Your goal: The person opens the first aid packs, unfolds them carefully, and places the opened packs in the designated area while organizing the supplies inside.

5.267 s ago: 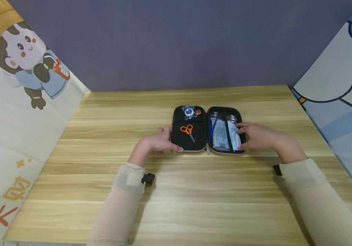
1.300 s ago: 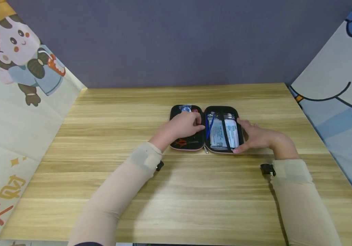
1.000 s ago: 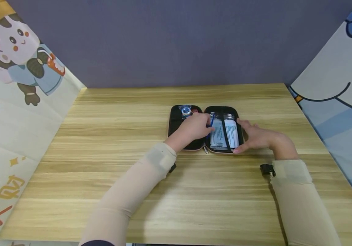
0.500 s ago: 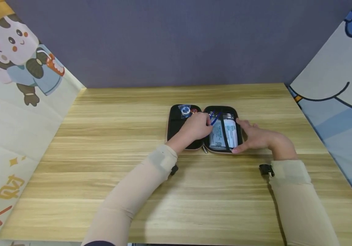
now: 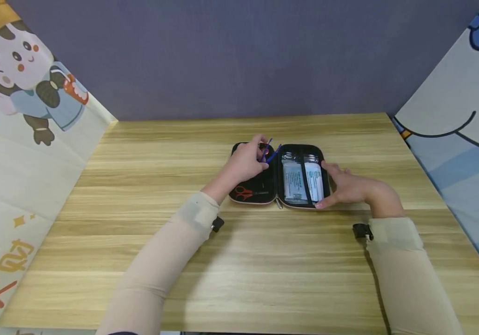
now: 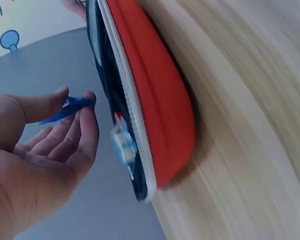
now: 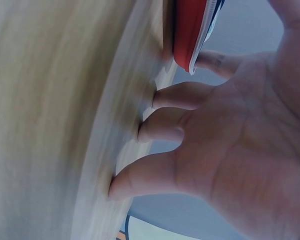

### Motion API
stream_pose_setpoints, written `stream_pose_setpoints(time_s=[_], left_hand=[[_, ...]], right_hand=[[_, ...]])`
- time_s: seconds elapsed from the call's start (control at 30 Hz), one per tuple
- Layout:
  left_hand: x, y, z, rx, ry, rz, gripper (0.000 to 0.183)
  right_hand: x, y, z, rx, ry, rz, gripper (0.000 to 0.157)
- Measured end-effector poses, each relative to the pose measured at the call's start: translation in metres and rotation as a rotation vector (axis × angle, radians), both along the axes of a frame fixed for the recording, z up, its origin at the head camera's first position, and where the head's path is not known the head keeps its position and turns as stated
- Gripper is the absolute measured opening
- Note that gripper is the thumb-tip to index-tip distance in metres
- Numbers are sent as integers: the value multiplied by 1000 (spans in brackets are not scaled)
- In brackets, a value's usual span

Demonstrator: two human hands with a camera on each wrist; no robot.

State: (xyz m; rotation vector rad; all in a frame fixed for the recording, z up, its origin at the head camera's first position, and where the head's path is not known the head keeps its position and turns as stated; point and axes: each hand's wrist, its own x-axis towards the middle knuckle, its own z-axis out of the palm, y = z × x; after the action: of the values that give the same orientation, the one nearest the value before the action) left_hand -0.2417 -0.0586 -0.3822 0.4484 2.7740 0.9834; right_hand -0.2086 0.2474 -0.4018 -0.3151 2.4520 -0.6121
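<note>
My left hand [image 5: 243,163] pinches blue plastic tweezers [image 6: 72,106] between thumb and index finger, above the left half of an open zip case [image 5: 260,180]. The tweezers' two prongs point up and away in the head view. Orange-handled scissors [image 5: 243,192] lie in that half, below the hand. A small clear packet with a white roll [image 6: 124,145] shows in the left wrist view. My right hand [image 5: 348,188] has its fingers spread at the case's right edge, some fingertips on the table. White packets [image 5: 294,181] sit under a black strap [image 5: 305,179] in the right half.
The case lies on a wood-grain table [image 5: 289,270], its outer shell [image 6: 160,100] red. A zipper pull [image 5: 279,204] hangs at its front middle. A dark grey wall [image 5: 239,60] stands behind the table, with printed cartoon panels on both sides.
My left hand reached into the right half, picked up the blue tweezers, and brought them left over the left half. My right hand stays at the case's right edge.
</note>
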Motion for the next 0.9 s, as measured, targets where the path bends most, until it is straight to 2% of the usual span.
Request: stream_pose_setpoints(time_s=[0.07, 0.3, 0.43, 0.53, 0.6, 0.7, 0.77, 0.83, 0.9], left_hand=[[-2, -5, -2, -7, 2, -6, 60], [-6, -16, -6, -117, 33, -14, 39], [-5, -18, -11, -156, 71, -42, 24], [-5, -19, -13, -140, 114, -64, 27], [-5, -20, -14, -108, 135, -62, 29], [-5, -21, -15, -23, 115, -15, 25], [-4, -21, -14, 69, 70, 32, 35], [-5, -22, -14, 179, -2, 78, 53], [-6, -23, -15, 289, -74, 103, 63]], right_hand=[[0, 0, 0, 0, -3, 2, 145], [0, 1, -1, -8, 5, 14, 145], [1, 2, -1, -7, -2, 12, 145], [1, 2, 0, -8, -8, 7, 145], [1, 1, 0, -5, -4, 10, 144], [1, 1, 0, -4, 0, 14, 144], [0, 1, 0, -5, 0, 18, 144], [0, 1, 0, -8, -3, 20, 144], [0, 2, 0, -9, -6, 21, 144]])
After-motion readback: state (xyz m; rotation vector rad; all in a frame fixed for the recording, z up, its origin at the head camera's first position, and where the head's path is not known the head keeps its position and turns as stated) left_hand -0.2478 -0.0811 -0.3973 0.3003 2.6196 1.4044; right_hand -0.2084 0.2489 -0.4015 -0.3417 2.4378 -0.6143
